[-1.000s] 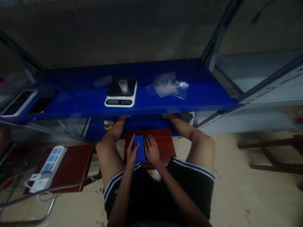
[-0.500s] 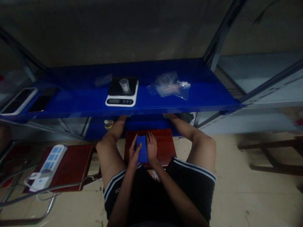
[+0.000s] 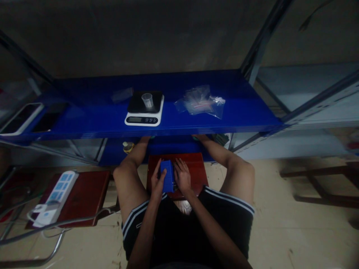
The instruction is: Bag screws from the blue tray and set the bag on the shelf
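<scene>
A blue box [image 3: 167, 175] stands on the red-brown wooden stool [image 3: 196, 170] between my knees. My left hand [image 3: 157, 180] grips it from the left, thumb across its near face and fingers behind its left side. The box tilts a little to the left. My right hand [image 3: 183, 176] lies at the box's right side, its fingers stretched forward and slightly apart. Some small, shiny, dark bits [image 3: 175, 186] show between the box's lower right edge and my right hand; I cannot make out what they are.
A kitchen scale [image 3: 144, 108] bearing a clear plastic cup [image 3: 147, 100] stands on the blue shelf [image 3: 179, 125]. Clear plastic bags [image 3: 203, 101] lie right of it, phone-like devices [image 3: 50, 117] at left. A power strip [image 3: 57, 198] sits on another stool.
The box has tilted left and turned slightly, with my left hand still on it. My right hand has shifted a little right, and the small shiny bits now show beside the box.
</scene>
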The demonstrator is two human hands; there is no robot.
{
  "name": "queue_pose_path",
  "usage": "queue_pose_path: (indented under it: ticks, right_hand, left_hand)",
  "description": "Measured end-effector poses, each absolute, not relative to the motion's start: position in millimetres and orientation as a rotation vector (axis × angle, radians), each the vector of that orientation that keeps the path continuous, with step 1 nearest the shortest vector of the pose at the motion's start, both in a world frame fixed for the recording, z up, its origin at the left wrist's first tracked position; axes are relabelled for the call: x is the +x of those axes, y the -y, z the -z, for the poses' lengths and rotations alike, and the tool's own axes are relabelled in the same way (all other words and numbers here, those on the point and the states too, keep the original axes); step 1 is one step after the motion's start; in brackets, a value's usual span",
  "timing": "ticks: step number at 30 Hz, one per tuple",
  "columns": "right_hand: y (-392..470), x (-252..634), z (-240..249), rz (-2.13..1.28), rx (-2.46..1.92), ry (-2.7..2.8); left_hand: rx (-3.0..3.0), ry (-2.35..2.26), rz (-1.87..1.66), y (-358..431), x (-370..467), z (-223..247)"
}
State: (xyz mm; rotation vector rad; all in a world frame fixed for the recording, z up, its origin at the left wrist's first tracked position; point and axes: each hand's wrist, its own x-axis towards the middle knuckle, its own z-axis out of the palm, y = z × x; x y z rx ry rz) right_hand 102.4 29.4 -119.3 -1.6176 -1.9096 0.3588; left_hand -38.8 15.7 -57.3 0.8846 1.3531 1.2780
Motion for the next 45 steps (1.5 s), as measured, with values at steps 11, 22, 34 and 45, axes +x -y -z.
queue_pose_path:
  ticks: [11, 22, 34, 45]
  right_hand:
    - [-22.9, 105.8, 102.8, -0.421, -1.621, 2.024]
    - [-24.9, 135.5, 88.3, -0.484, -1.489, 2.270]
    - [-7.3, 125.8, 93.8, -0.396, -1.543, 2.169]
    - [-13.0, 119.8, 101.9, -0.433, -1.474, 2.210]
  left_hand:
    - [0.865, -1.349, -1.294, -15.8, -36.2, 57.8]
    - [0.845, -1.330, -1.307, -16.9, -35.9, 62.0]
    - [0.892, -1.334, -1.273, -18.1, -36.0, 59.3]
    - [0.888, -1.308, -1.263, -18.8, -38.4, 57.2]
